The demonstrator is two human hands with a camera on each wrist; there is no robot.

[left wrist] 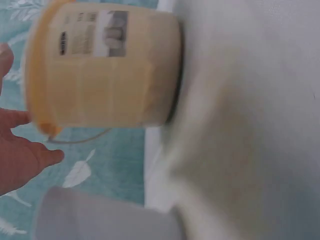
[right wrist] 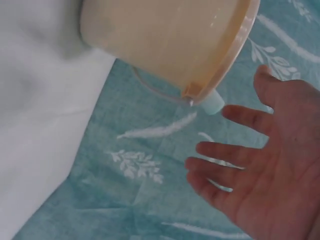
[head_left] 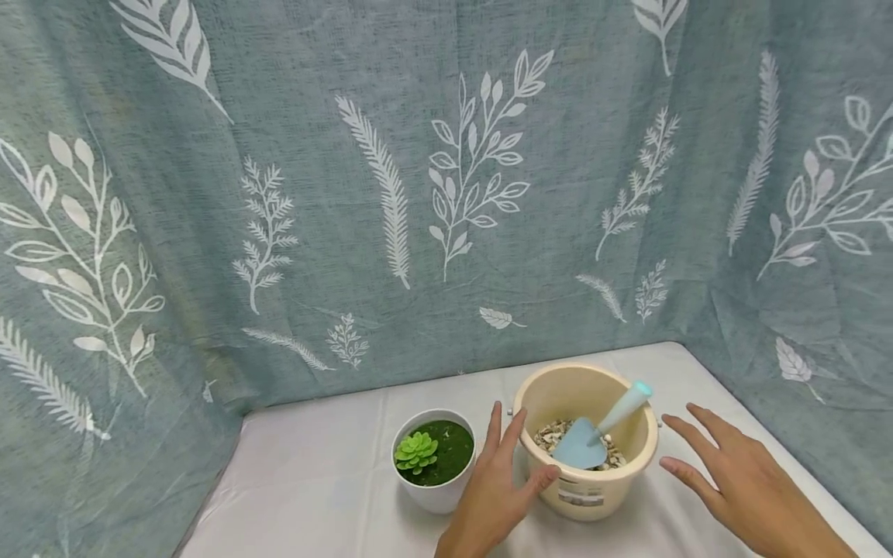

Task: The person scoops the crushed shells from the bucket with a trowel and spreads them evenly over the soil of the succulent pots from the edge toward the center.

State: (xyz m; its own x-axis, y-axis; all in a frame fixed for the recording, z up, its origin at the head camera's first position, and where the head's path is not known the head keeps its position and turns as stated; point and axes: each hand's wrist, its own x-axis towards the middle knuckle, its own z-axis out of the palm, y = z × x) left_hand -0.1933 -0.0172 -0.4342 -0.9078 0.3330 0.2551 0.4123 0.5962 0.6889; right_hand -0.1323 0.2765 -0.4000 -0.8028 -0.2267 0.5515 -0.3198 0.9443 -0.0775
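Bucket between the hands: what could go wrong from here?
The trowel juts above the rim of the bucket and might snag a hand. The gravel-like fill could spill if the bucket tips. The white pot stands close by the left hand, so a sideways sweep might knock it.

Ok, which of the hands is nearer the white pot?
Left. In the head view, the left hand is just right of the white pot; the right hand is farther right, beyond the bucket.
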